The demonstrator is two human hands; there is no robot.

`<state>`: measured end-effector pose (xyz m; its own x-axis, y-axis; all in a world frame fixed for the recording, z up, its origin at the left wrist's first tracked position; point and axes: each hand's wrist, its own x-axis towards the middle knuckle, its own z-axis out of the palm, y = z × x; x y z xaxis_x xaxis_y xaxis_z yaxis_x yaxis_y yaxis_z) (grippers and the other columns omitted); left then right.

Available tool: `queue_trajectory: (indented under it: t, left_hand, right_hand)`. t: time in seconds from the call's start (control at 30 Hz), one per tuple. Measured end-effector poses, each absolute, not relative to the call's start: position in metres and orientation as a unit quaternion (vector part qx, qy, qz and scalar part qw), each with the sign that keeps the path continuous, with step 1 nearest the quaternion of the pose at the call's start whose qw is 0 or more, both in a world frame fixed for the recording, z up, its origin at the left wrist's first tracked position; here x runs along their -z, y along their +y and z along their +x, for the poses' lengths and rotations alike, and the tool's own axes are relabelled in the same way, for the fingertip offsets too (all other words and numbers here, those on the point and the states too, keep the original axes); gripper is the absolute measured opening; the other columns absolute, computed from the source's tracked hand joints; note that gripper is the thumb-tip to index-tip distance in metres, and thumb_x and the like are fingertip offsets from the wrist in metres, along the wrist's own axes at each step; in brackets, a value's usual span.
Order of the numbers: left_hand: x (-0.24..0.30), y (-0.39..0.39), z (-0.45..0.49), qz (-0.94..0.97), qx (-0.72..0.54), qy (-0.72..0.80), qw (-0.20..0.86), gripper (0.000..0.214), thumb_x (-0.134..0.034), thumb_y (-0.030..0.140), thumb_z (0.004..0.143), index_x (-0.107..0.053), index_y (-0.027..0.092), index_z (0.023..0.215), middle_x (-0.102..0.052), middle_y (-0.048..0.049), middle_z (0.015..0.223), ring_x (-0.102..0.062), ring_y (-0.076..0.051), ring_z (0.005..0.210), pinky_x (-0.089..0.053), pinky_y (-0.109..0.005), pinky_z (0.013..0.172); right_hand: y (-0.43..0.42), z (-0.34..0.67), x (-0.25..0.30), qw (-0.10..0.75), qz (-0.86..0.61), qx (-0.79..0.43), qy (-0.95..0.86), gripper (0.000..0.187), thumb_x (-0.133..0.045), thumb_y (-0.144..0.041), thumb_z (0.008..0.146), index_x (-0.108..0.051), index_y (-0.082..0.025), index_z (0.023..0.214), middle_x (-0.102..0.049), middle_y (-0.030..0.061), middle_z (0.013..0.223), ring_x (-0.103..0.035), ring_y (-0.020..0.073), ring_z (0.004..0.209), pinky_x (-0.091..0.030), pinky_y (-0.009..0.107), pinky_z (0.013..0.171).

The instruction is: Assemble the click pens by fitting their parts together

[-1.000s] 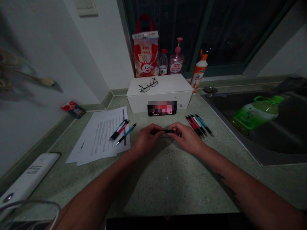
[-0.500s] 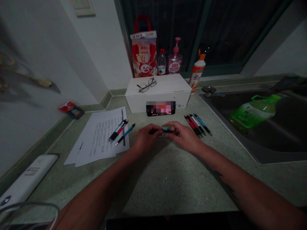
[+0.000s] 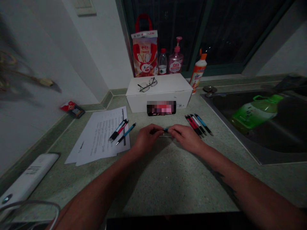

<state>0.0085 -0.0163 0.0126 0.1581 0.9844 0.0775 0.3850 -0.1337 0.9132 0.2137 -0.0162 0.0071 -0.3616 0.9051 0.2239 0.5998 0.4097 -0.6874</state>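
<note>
Along the left edge of the speckled green countertop (image 3: 168, 179) lies a white power bank (image 3: 28, 175), with a grey cable (image 3: 31, 202) looped over it near the front-left corner. By the back edge further right sits a red-and-black card packet (image 3: 72, 110). Printed papers (image 3: 96, 137) carry a pair of red-and-black pens (image 3: 118, 130) and 1 blue pen (image 3: 126, 134) just beside them.

At centre, the left hand (image 3: 148, 137) and right hand (image 3: 185, 138) both grasp a blue-and-black pen (image 3: 166, 129), pinching it level between them, most of it hidden. Behind them, a white box (image 3: 158, 95) bears eyeglasses (image 3: 147, 84), with a pixelated object (image 3: 161, 108) against its front. A red-handled bag (image 3: 144, 52), 3 bottles and a window stand beyond.

To the right, 4 pens (image 3: 198, 125) lie side by side, near a steel sink (image 3: 240, 150) holding a green bottle (image 3: 254, 111).
</note>
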Motion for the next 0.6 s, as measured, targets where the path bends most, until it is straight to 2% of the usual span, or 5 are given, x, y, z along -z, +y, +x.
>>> queue_trajectory:
  t: [0.13,0.2,0.27,0.43,0.6]
  left_hand:
    - [-0.014,-0.0162,0.0095,0.65,-0.379,0.537,0.381,0.004,-0.069,0.022,0.083,-0.073,0.02,0.083,-0.078,-0.0038,0.085,-0.071,-0.019,0.08,-0.055,-0.033,0.079]
    - [-0.015,-0.0162,0.0098,0.655,-0.375,0.536,0.377,0.005,-0.07,0.022,0.083,-0.074,0.02,0.082,-0.078,-0.0038,0.085,-0.071,-0.019,0.08,-0.055,-0.033,0.079]
    - [-0.0157,-0.0159,0.0099,0.659,-0.373,0.534,0.377,0.005,-0.07,0.021,0.084,-0.074,0.02,0.082,-0.078,-0.0038,0.085,-0.071,-0.019,0.081,-0.055,-0.033,0.079]
    - [-0.0146,-0.0142,0.0077,0.663,-0.369,0.54,0.364,0.007,-0.068,0.02,0.086,-0.074,0.019,0.085,-0.077,-0.004,0.085,-0.07,-0.018,0.081,-0.054,-0.033,0.079]
    - [-0.0071,-0.0154,0.0052,0.774,-0.275,0.492,0.286,0.006,-0.071,0.018,0.083,-0.076,0.022,0.085,-0.075,-0.0037,0.087,-0.066,-0.02,0.086,-0.051,-0.035,0.081]
  right_hand:
    - [-0.0167,0.2133,-0.006,0.31,-0.491,-0.25,-0.775,0.019,-0.068,-0.03,0.092,-0.068,-0.021,0.108,-0.074,0.0033,0.09,-0.066,0.0191,0.076,-0.046,0.03,0.069]
    - [-0.0169,0.2133,-0.006,0.303,-0.491,-0.25,-0.777,0.012,-0.063,-0.028,0.095,-0.069,-0.021,0.102,-0.074,0.0039,0.089,-0.068,0.0199,0.079,-0.047,0.031,0.071]
    - [-0.0168,0.2133,-0.0065,0.289,-0.491,-0.252,-0.782,0.016,-0.056,-0.028,0.098,-0.071,-0.021,0.098,-0.076,0.005,0.092,-0.069,0.0212,0.084,-0.048,0.032,0.074]
    - [-0.0143,0.2148,-0.008,0.291,-0.508,-0.24,-0.774,0.021,-0.054,-0.031,0.1,-0.072,-0.022,0.104,-0.076,0.006,0.095,-0.07,0.0223,0.087,-0.049,0.034,0.077]
    - [-0.0102,0.2211,-0.0066,0.263,-0.517,-0.193,-0.792,0.015,-0.06,-0.026,0.096,-0.071,-0.021,0.088,-0.071,0.0054,0.089,-0.066,0.02,0.082,-0.047,0.032,0.074]
